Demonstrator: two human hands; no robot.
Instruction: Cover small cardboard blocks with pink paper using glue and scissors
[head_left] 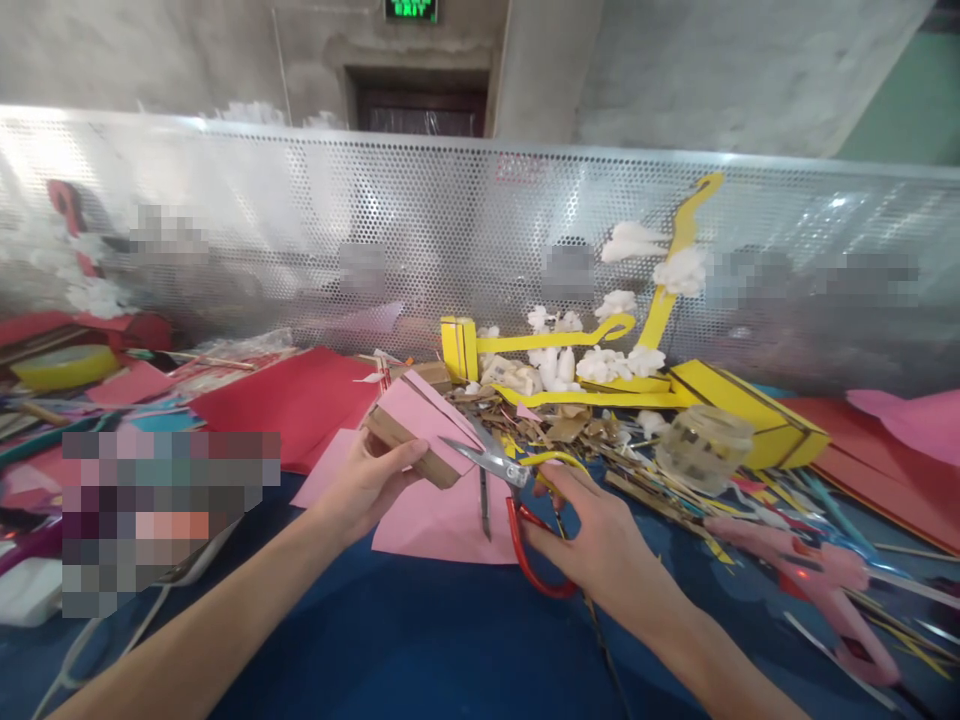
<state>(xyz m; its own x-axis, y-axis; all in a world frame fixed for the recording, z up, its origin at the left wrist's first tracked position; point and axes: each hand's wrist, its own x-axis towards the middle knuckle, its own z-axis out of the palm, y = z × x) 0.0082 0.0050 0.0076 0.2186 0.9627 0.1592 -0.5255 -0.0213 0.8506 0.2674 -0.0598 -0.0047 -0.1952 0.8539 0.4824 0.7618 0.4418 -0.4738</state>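
while pinched at its left end by the left hand (371, 485), near frame centre, treat the pink-faced cardboard box (442, 425) as probably light, stiff, crushable; best held along its brown side. at bottom centre, use open room on the blue table (420, 640). just right, mind the scissors' (515, 474) blade edges, with 2 handles spread around fingers of the right hand (596, 525). at right, avoid the clear jar (705, 448) and pink glue gun (817, 570).
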